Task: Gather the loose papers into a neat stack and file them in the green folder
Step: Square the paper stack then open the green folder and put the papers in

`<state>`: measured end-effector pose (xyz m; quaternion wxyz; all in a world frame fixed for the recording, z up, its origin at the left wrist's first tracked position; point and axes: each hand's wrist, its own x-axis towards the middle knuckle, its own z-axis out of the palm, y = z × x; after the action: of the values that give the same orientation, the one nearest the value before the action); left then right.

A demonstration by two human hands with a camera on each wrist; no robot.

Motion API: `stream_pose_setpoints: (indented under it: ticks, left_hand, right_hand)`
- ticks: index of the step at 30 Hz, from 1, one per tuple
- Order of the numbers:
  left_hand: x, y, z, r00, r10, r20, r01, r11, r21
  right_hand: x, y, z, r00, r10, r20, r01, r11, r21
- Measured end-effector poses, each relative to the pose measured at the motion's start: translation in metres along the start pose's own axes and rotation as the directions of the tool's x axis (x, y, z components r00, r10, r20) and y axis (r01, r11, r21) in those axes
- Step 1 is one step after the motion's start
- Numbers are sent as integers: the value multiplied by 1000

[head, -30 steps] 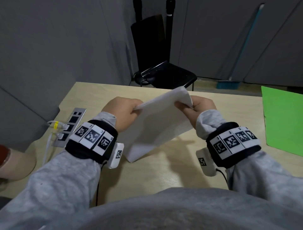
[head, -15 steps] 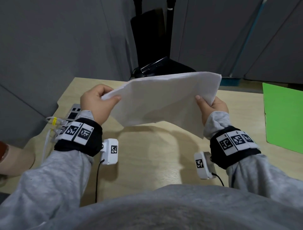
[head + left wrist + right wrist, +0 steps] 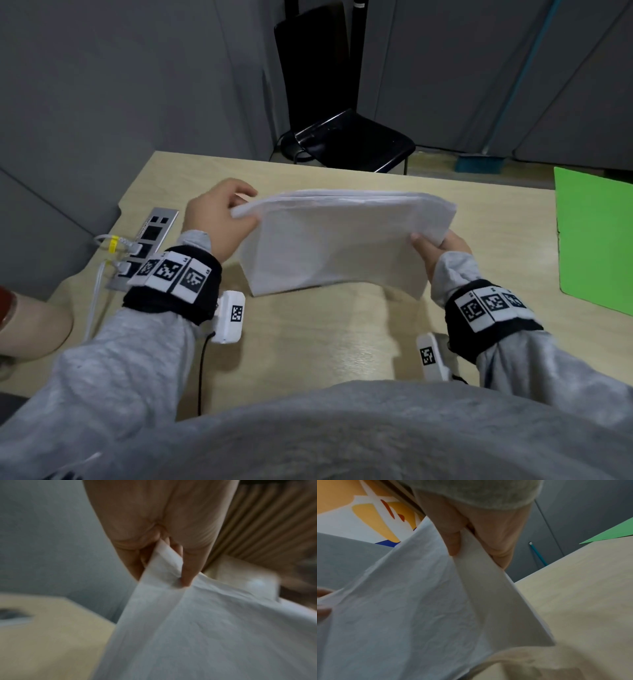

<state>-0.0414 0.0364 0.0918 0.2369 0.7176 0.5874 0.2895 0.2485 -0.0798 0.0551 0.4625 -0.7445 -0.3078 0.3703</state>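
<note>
Head view shows me the green folder [image 3: 597, 240] lying flat on the right side of the table [image 3: 308, 342], well apart from my hands; I cannot tell whether anything is inside it. I hold the papers [image 3: 339, 243] as one wrinkled stack, tilted, lower edge at or just above the tabletop; I cannot tell which. My left hand [image 3: 219, 219] pinches the stack's left corner, thumb on the near face, fingers curled behind. My right hand [image 3: 442, 246] clamps the right edge. In the right wrist view my thumb [image 3: 453, 543] presses the sheet against the fingers [image 3: 501, 550] behind it. The left wrist view is blurred, yet my fingertips [image 3: 188, 574] close on the paper's corner.
</note>
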Motion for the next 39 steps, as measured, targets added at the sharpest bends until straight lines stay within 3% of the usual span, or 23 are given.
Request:
stream_pose_setpoints:
  ticks: [2,5,8,14,16,20,25,28,30,31,32,34,36,39]
  left_hand:
    - [-2,-8,0,991,-122,-50,104,957,-271]
    - [-7,-26,10,962,-250,105,270,841,-469]
    - [-10,-39,23,933,-275,231,350,843,-408]
    - [-9,-17,14,984,-173,37,166,834,-526]
    - [-10,-18,13,988,-152,35,148,842,-519]
    - [-17,-27,26,961,-239,136,275,835,-477]
    - [-19,-31,32,932,-335,140,361,818,-448]
    - [-13,-29,23,967,-254,5,237,895,-377]
    - [-9,-19,14,982,-97,-162,60,974,-221]
    - [-7,-11,12,983,24,-181,-39,996,-76]
    - [-5,-1,10,982,140,-129,-130,988,83]
    - [-2,21,9,954,284,99,-300,916,265]
    - [-3,34,11,901,348,258,-401,897,188]
    - [-7,36,15,914,307,266,-332,942,50]
  right_hand:
    - [2,0,-2,1000,-14,-11,14,1000,22]
    - [4,5,-4,1000,-1,-23,2,999,47]
    - [4,7,-3,1000,-9,-18,10,997,82]
    - [4,-6,-6,994,-94,-50,104,951,290]
    - [4,-4,-7,993,-112,-45,120,958,260]
    - [6,5,-3,997,-75,5,73,989,126]
    - [3,1,2,1000,-27,4,27,999,21]
    - [-2,-14,3,998,-66,-20,66,998,18]
    - [-3,-24,5,990,-135,-34,134,990,-40]
    - [-5,-30,7,983,-183,-21,181,980,-84]
    - [-9,-36,9,971,-238,9,237,962,-139]
    - [-17,-48,14,922,-378,86,386,881,-273]
    - [-24,-59,18,865,-486,124,497,799,-338]
    - [-26,-67,16,858,-503,102,505,793,-340]
